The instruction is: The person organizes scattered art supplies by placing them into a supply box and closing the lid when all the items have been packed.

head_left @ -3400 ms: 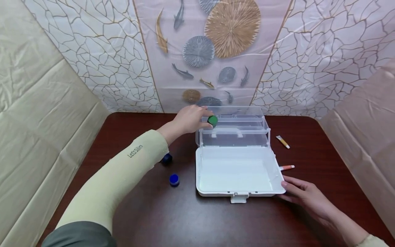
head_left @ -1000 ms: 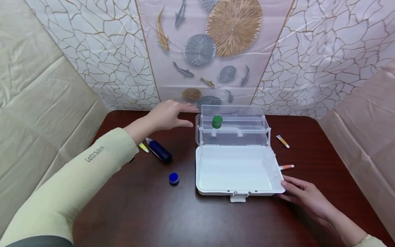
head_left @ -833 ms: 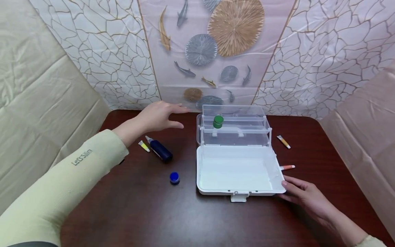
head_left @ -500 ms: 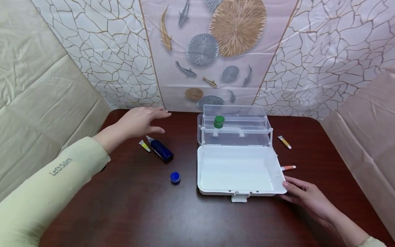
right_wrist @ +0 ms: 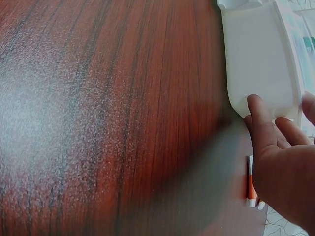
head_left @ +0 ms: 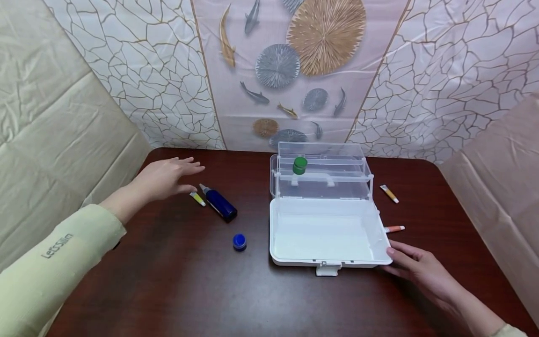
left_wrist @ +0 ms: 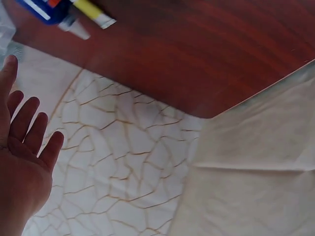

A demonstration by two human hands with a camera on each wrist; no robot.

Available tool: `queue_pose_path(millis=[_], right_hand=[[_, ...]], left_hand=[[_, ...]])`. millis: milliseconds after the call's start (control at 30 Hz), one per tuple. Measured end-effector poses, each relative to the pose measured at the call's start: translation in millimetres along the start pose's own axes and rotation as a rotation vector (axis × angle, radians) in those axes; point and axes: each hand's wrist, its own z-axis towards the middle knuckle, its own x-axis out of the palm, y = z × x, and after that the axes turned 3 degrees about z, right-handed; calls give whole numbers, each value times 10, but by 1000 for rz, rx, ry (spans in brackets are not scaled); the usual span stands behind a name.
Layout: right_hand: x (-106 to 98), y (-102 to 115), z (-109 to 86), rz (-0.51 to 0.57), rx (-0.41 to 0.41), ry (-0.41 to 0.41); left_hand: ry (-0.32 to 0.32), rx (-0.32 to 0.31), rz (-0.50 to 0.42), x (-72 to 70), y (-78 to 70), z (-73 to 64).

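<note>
The left hand (head_left: 167, 178) has moved: since the frame half a second ago it swings leftward and lower, farther from the white plastic box with raised clear trays (head_left: 330, 230), and now hangs at ten o'clock from it. The right hand (head_left: 423, 270) keeps its place. From my remote seat I read the two hands as well apart. The left holds nothing, fingers loosely extended and thumb spread away; the right pinches the box's near corner, at four o'clock, thumb over the rim and fingers against the outside.

The small yellow tube with a pale cap (head_left: 197, 199) lies just off the left thumb, at four o'clock from that hand; the left wrist view shows them apart. Next to it lies a dark-blue bottle with a tapered pale nozzle (head_left: 221, 205), and nearer the box, at nine o'clock, stands a short round blue jar (head_left: 239, 242). A short round green jar (head_left: 300, 165) sits in the clear tray, at eleven o'clock.

If the tube is the thing reached for, I would lower the left hand until thumb and forefinger straddle its middle, then pinch lightly, since it looks soft and slim. I would keep clear of the nozzle beside it, and let the right hand simply steady the box.
</note>
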Motion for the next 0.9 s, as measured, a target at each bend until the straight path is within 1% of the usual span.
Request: queue_pose_path(millis=[167,300,400,567,900], right_hand=[[5,0,-6,-3,-5,-6],[7,3,-7,-8,-4,-7],[10,6,-6,-11,0,-11],[8,1,-1,-6,10,-9],[11,-1,5,-7,14,-17]], left_hand=[[4,8,0,190,104,-99],[14,9,12,314,147,-157],[13,23,30,401,174,-187],[18,48,50,528,195,-203],[52,41,57,715,243,-192]])
